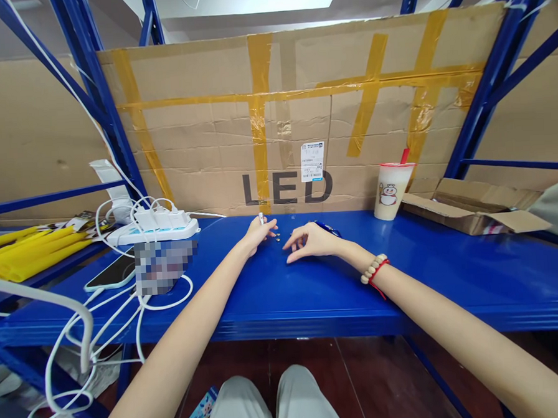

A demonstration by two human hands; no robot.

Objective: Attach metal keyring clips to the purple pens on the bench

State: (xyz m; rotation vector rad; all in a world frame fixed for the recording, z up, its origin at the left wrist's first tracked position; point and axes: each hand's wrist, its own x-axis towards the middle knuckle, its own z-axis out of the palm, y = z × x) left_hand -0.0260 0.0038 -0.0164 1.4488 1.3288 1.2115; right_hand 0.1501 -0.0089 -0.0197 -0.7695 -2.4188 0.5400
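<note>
My left hand (258, 234) is closed around a small silvery cylinder (261, 218), whose end sticks up past the fingers; its exact kind is too small to make out. On the blue shelf (264, 284) just to the right lie a few tiny metal pieces (277, 237). My right hand (311, 240) hovers beside them, thumb and fingers curved and apart, with nothing visible between them. Partly hidden behind that hand is a dark blue object (327, 229).
A drink cup (393, 190) with a red straw stands at the back right, beside an opened cardboard box (470, 208). To the left are a white power strip (168, 227), a phone (114, 270) and tangled white cables (97, 312). A large cardboard panel (201, 144) closes the back.
</note>
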